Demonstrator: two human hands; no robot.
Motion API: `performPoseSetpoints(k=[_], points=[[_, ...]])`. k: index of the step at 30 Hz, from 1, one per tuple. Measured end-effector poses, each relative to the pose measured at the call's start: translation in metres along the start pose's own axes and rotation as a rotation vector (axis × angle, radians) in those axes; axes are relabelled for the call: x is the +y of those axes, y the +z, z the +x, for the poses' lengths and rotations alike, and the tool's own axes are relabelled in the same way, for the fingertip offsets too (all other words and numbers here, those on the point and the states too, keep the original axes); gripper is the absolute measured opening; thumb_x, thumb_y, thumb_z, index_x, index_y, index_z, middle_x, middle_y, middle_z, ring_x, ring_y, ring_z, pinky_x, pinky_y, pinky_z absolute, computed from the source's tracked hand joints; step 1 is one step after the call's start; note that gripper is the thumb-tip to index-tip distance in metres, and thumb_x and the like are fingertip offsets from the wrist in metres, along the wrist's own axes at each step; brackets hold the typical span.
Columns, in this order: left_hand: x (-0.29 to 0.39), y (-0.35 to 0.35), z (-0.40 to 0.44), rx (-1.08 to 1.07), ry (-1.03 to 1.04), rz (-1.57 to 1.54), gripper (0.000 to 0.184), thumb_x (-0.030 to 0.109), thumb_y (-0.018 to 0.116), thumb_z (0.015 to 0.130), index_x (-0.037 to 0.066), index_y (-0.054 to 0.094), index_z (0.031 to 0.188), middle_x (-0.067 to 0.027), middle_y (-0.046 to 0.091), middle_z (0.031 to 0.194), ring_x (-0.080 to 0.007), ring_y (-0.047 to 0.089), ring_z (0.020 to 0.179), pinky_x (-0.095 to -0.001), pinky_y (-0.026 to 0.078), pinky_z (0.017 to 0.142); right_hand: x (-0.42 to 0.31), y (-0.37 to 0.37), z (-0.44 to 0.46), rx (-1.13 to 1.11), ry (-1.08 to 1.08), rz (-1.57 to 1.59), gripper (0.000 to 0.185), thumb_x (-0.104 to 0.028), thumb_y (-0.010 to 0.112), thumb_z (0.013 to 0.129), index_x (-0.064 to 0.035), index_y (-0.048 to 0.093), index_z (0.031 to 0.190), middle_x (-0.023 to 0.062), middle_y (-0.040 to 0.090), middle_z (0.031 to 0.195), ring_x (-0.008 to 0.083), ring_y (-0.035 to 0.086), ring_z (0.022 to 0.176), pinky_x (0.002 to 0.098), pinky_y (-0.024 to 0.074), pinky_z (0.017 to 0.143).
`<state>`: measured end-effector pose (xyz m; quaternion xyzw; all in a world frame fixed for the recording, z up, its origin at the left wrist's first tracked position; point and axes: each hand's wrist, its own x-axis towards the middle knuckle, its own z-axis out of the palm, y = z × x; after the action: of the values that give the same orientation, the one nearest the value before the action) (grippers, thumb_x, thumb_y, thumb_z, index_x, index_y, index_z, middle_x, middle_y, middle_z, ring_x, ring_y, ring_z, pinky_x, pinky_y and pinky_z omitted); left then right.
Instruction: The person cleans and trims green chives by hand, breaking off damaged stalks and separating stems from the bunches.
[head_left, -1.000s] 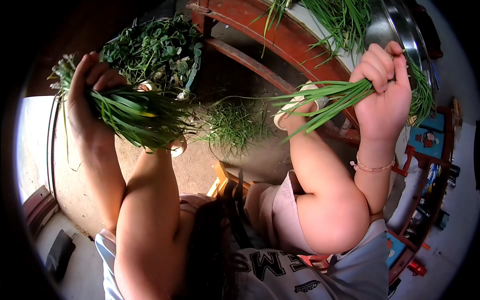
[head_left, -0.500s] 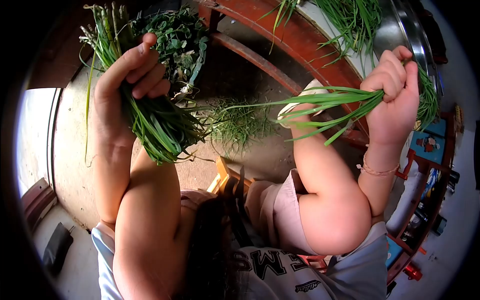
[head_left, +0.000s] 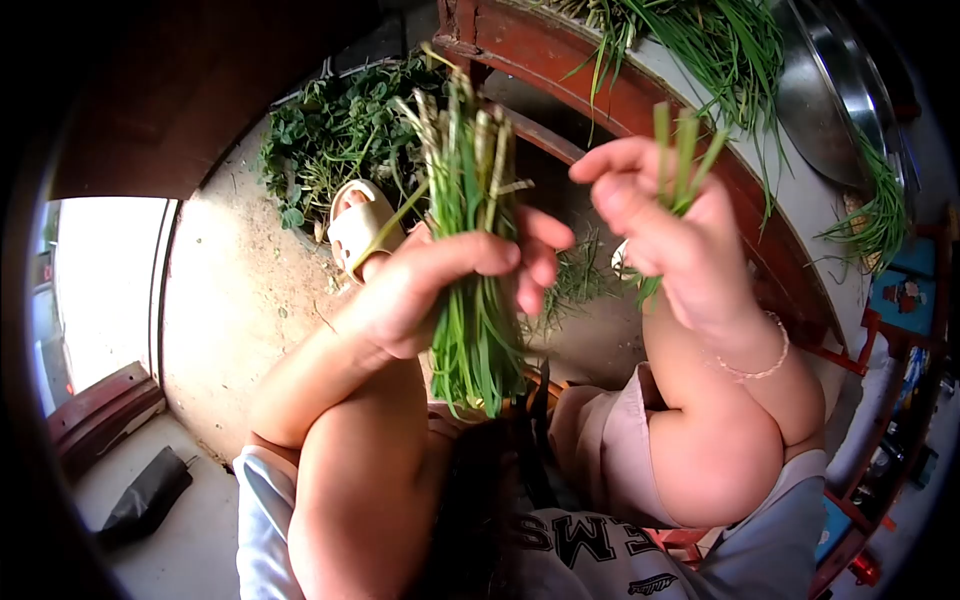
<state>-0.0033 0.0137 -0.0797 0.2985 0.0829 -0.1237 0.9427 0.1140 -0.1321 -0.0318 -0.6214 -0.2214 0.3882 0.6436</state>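
Near the middle of the view, my left hand is wrapped round a thick bundle of green stalks, pale cut ends up and leaves hanging down. To its right, my right hand pinches a few green stalks, whose ends stick up above the fingers; this hand is slightly blurred. The two hands are apart. More long green stalks lie on the table at the upper right, beside a metal basin.
A heap of leafy greens is on the floor at the upper left, by a sandalled foot. Loose green trimmings lie between the legs. The red table frame curves across the upper right. A dark pouch is at the lower left.
My left hand has brought its bundle rightward to the middle, with the stalks turned more upright. My right hand has moved left, and its stalks now point up instead of leftward. The view has shifted.
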Motion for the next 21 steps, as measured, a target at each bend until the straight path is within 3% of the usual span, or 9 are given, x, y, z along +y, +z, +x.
performPoseSetpoints(k=[2,4,8,13,15,16,17,21], points=[[0.000,0.010,-0.001,0.022,-0.053,0.005,0.032,0.006,0.043,0.074,-0.007,0.048,0.102,-0.0138,0.056,0.086,-0.0167,0.056,0.072,-0.0261,0.046,0.069,0.009,0.009,0.002,-0.121,-0.013,0.101,0.017,-0.010,0.056,0.078,0.0023,0.052,0.090,-0.0006,0.049,0.062,0.0009,0.038,0.046,0.0155,0.0283,0.041],[-0.002,0.010,0.000,-0.018,-0.063,-0.006,0.033,0.006,0.042,0.074,-0.007,0.047,0.104,-0.0166,0.056,0.088,-0.0186,0.056,0.073,-0.0286,0.046,0.070,0.011,0.011,0.002,-0.147,0.062,0.175,0.016,-0.006,0.058,0.077,0.0027,0.052,0.089,0.0011,0.051,0.062,0.0055,0.046,0.050,0.0183,0.0386,0.048],[-0.004,0.011,0.003,-0.067,-0.125,0.028,0.040,0.006,0.041,0.074,-0.006,0.040,0.112,-0.0199,0.055,0.091,-0.0217,0.057,0.074,-0.0308,0.047,0.070,0.013,0.010,0.003,-0.131,0.048,0.163,0.014,-0.005,0.056,0.078,0.0027,0.051,0.089,0.0017,0.050,0.060,0.0057,0.046,0.048,0.0181,0.0378,0.045],[-0.003,0.015,0.001,-0.105,-0.161,-0.020,0.053,0.007,0.041,0.073,-0.006,0.026,0.122,-0.0270,0.052,0.100,-0.0280,0.058,0.078,-0.0352,0.046,0.075,0.012,0.005,0.001,-0.259,0.202,0.366,0.008,-0.007,0.056,0.078,-0.0007,0.054,0.074,0.0001,0.050,0.057,0.0055,0.047,0.049,0.0179,0.0370,0.045],[-0.004,0.016,0.000,-0.052,-0.159,0.020,0.051,0.008,0.039,0.074,-0.006,0.027,0.121,-0.0269,0.051,0.102,-0.0284,0.057,0.081,-0.0358,0.046,0.077,0.025,0.005,0.005,-0.080,-0.106,0.083,0.008,-0.002,0.053,0.079,0.0044,0.050,0.075,0.0072,0.050,0.055,0.0106,0.046,0.040,0.0270,0.0404,0.034],[-0.006,0.020,0.002,-0.007,-0.154,-0.064,0.050,0.009,0.039,0.075,-0.006,0.028,0.121,-0.0263,0.051,0.102,-0.0284,0.057,0.082,-0.0361,0.046,0.078,0.015,-0.002,0.002,-0.129,0.057,0.162,0.008,-0.002,0.054,0.078,0.0026,0.050,0.074,0.0053,0.051,0.057,0.0084,0.045,0.044,0.0234,0.0376,0.038],[-0.006,0.022,0.003,0.039,-0.148,-0.147,0.049,0.010,0.038,0.075,-0.006,0.028,0.121,-0.0256,0.051,0.103,-0.0284,0.057,0.083,-0.0363,0.046,0.078,0.015,-0.001,0.001,-0.126,0.052,0.167,0.008,-0.002,0.054,0.078,0.0026,0.050,0.074,0.0053,0.051,0.057,0.0084,0.045,0.044,0.0234,0.0376,0.038],[-0.005,0.025,0.005,0.157,-0.068,0.125,0.043,0.010,0.036,0.077,-0.006,0.036,0.117,-0.0227,0.052,0.102,-0.0261,0.057,0.081,-0.0352,0.046,0.076,0.017,-0.002,0.002,-0.092,0.052,0.276,0.009,-0.003,0.054,0.078,0.0011,0.050,0.072,0.0038,0.051,0.060,0.0078,0.045,0.045,0.0213,0.0378,0.043]])
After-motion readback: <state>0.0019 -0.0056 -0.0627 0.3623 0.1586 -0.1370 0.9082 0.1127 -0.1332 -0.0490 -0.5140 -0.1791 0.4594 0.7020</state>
